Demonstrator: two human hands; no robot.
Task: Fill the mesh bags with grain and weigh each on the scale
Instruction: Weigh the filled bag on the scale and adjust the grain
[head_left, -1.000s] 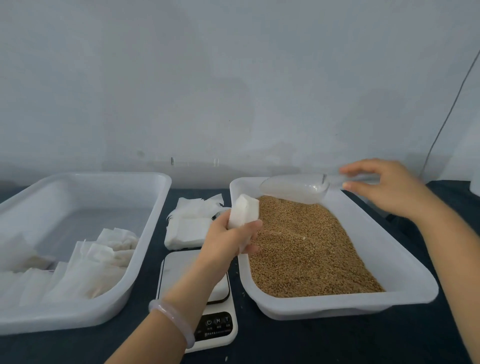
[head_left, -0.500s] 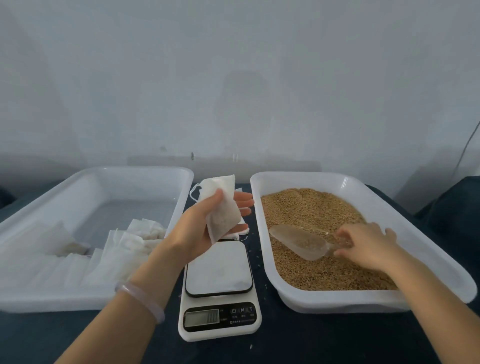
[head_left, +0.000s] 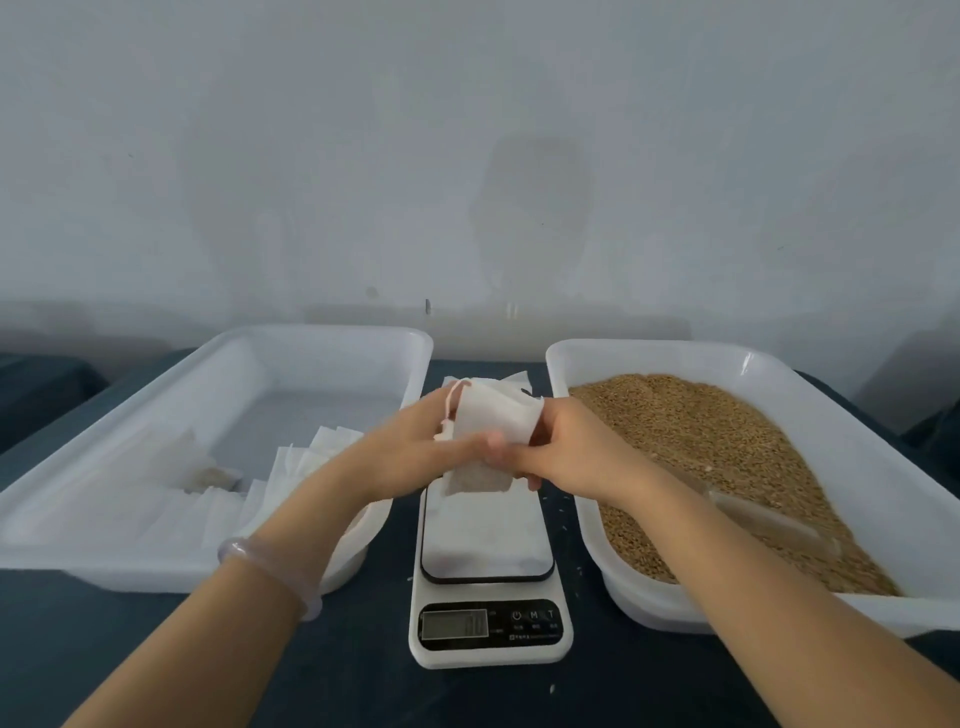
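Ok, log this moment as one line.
step: opening bag | left hand: on bag | right hand: on bag | scoop: lying in grain | scale: platform bare

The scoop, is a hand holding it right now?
No, the scoop lies in the grain by itself, while the left hand and right hand both hold the mesh bag.

We have a single head view, looking forward and down from above the near edge of the table (head_left: 363, 675), facing a pale wall (head_left: 467, 156). It sits close over the scale (head_left: 491, 597), with both forearms reaching in from the bottom corners. The wide lens bends the outer edges.
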